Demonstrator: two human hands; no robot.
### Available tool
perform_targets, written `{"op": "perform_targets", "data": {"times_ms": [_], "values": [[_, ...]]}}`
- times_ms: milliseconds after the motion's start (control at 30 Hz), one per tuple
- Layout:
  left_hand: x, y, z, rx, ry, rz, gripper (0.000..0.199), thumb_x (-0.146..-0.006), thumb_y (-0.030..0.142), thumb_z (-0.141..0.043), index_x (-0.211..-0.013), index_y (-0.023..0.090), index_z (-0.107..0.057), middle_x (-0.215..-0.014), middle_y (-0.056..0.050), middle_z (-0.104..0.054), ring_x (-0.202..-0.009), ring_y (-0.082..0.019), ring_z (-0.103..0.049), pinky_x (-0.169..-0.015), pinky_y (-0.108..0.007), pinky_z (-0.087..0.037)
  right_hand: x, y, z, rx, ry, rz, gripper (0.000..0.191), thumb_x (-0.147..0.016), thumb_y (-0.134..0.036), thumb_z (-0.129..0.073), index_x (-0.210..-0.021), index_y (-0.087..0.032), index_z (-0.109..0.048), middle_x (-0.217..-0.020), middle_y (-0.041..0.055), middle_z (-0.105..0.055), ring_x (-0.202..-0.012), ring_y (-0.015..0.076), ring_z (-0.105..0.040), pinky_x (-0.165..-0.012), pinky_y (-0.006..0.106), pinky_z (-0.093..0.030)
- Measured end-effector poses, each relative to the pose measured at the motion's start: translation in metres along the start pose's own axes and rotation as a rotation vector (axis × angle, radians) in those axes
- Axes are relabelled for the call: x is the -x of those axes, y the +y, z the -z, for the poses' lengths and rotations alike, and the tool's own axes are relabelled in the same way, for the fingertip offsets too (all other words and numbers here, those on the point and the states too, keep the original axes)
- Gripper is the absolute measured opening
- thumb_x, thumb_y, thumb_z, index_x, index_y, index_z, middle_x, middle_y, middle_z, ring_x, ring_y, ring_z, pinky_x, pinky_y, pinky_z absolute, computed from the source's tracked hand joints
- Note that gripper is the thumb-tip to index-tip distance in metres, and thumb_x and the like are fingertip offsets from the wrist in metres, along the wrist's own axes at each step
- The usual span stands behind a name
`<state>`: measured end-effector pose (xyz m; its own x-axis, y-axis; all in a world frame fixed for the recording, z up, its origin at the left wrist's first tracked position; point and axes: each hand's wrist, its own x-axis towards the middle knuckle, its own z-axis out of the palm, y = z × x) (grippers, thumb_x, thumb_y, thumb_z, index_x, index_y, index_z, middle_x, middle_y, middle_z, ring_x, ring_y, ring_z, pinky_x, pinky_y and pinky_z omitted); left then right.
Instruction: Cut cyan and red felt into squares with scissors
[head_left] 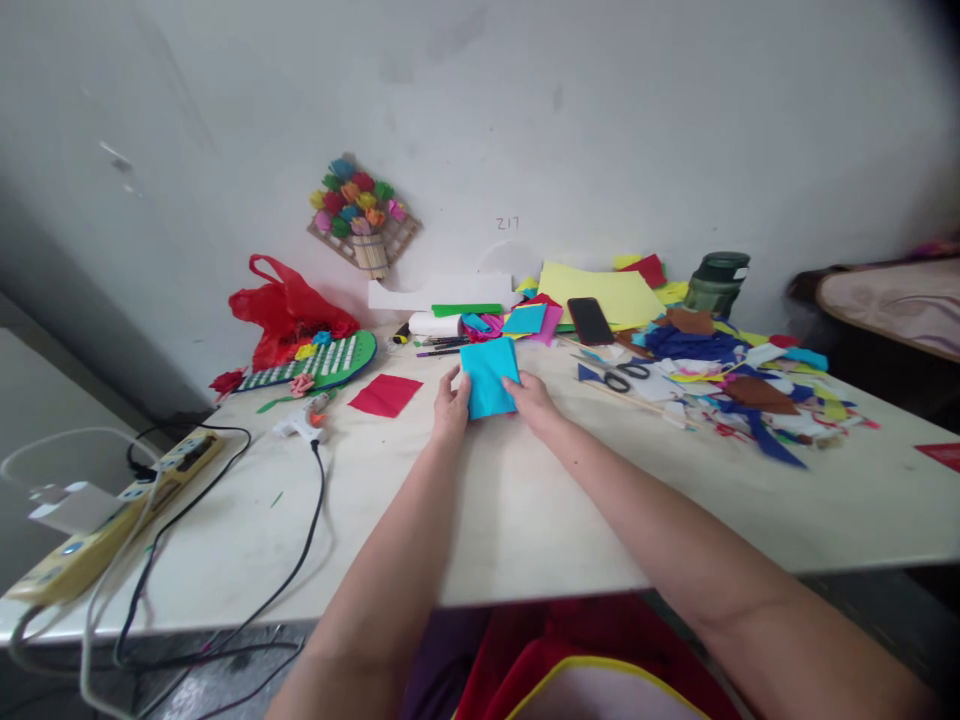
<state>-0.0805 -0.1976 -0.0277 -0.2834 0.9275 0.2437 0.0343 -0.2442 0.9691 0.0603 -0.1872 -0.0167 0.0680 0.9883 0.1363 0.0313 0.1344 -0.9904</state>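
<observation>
A bright blue square of paper is held up above the white table, near the middle of the view. My left hand grips its left edge, thumb on the near face. At the right edge, my right hand pinches the same paper between thumb and fingers. The fingers behind the paper are partly hidden. To the left, a red paper square lies flat on the table.
A glue gun with its cord and a yellow power strip are at left. Scissors, paper scraps, a phone and a green bottle stand or lie at right. Coloured papers line the wall.
</observation>
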Motion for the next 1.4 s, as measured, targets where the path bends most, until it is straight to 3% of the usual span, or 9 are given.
{"op": "perform_targets", "data": {"times_ms": [133, 333, 633, 833, 967, 1100, 1200, 1300, 1400], "values": [[0.003, 0.003, -0.001, -0.038, -0.049, -0.012, 0.06, -0.069, 0.045, -0.065, -0.122, 0.019, -0.054, -0.053, 0.006, -0.048, -0.045, -0.007, -0.039, -0.044, -0.018, -0.033, -0.001, 0.002, 0.001, 0.008, 0.074, 0.095, 0.017, -0.071, -0.035, -0.057, -0.067, -0.019, -0.055, -0.06, -0.0019, -0.056, -0.061, 0.0138, -0.052, -0.056, 0.025, -0.045], [0.0, 0.005, 0.002, 0.016, 0.075, -0.058, 0.055, -0.069, 0.042, -0.065, -0.117, 0.016, -0.06, -0.048, 0.008, -0.033, -0.042, -0.004, -0.031, -0.041, -0.016, -0.03, 0.005, -0.004, -0.002, -0.326, -0.109, -0.102, 0.03, -0.078, -0.046, -0.051, -0.086, -0.017, -0.057, -0.069, 0.0021, -0.063, -0.054, 0.0145, -0.056, -0.042, 0.025, -0.046], [0.002, 0.01, 0.001, 0.072, 0.077, 0.106, 0.052, -0.07, 0.043, -0.064, -0.11, 0.011, -0.061, -0.066, -0.002, -0.056, -0.051, -0.01, -0.05, -0.041, -0.021, -0.042, 0.012, -0.014, -0.001, -0.485, -0.254, -0.184, 0.024, -0.082, -0.038, -0.049, -0.087, -0.016, -0.058, -0.062, 0.0009, -0.063, -0.05, 0.0133, -0.058, -0.04, 0.024, -0.047], [-0.003, 0.004, 0.004, -0.032, 0.116, 0.074, 0.043, -0.072, 0.041, -0.061, -0.106, 0.014, -0.062, -0.065, -0.001, -0.056, -0.049, -0.009, -0.048, -0.04, -0.019, -0.039, 0.011, -0.013, -0.003, -0.361, -0.152, -0.194, 0.022, -0.075, -0.037, -0.056, -0.071, -0.015, -0.056, -0.05, -0.0011, -0.057, -0.043, 0.0119, -0.053, -0.04, 0.023, -0.045], [-0.004, 0.002, 0.005, -0.075, 0.098, 0.036, 0.041, -0.073, 0.04, -0.06, -0.105, 0.014, -0.064, -0.063, -0.001, -0.056, -0.05, -0.01, -0.048, -0.043, -0.02, -0.04, 0.013, -0.015, -0.003, -0.302, -0.166, -0.189, 0.016, -0.069, -0.032, -0.059, -0.072, -0.016, -0.058, -0.051, -0.0017, -0.059, -0.045, 0.0126, -0.055, -0.041, 0.024, -0.046], [0.001, 0.008, 0.004, -0.218, 0.135, -0.076, 0.036, -0.071, 0.035, -0.065, -0.102, 0.017, -0.066, -0.066, -0.002, -0.059, -0.061, -0.015, -0.055, -0.059, -0.025, -0.045, 0.014, -0.014, -0.006, -0.256, -0.171, -0.175, 0.017, -0.064, -0.028, -0.063, -0.076, -0.017, -0.059, -0.054, -0.0017, -0.061, -0.045, 0.0125, -0.055, -0.041, 0.023, -0.046], [0.007, 0.016, 0.0, -0.253, 0.159, -0.239, 0.033, -0.069, 0.031, -0.068, -0.101, 0.022, -0.067, -0.102, -0.008, -0.063, -0.095, -0.022, -0.057, -0.085, -0.032, -0.043, 0.013, -0.012, -0.008, -0.194, -0.095, -0.117, 0.015, -0.064, -0.023, -0.061, -0.076, -0.017, -0.057, -0.055, -0.0024, -0.06, -0.045, 0.012, -0.055, -0.041, 0.023, -0.047], [0.013, 0.022, -0.006, -0.23, -0.002, -0.348, 0.026, -0.075, 0.035, -0.062, -0.095, 0.021, -0.069, -0.114, -0.008, -0.061, -0.115, -0.025, -0.048, -0.102, -0.036, -0.031, 0.011, -0.009, -0.008, -0.131, -0.011, -0.046, 0.014, -0.064, -0.022, -0.06, -0.076, -0.017, -0.057, -0.06, -0.0017, -0.061, -0.049, 0.0125, -0.056, -0.044, 0.023, -0.047], [0.019, 0.027, -0.013, -0.285, -0.104, -0.439, 0.047, -0.073, 0.039, -0.064, -0.116, 0.021, -0.059, -0.131, -0.01, -0.049, -0.127, -0.026, -0.036, -0.108, -0.039, -0.021, 0.009, -0.007, -0.007, -0.109, 0.02, -0.004, 0.015, -0.064, -0.023, -0.058, -0.077, -0.016, -0.058, -0.064, -0.0009, -0.062, -0.055, 0.0123, -0.057, -0.051, 0.024, -0.049]]}}
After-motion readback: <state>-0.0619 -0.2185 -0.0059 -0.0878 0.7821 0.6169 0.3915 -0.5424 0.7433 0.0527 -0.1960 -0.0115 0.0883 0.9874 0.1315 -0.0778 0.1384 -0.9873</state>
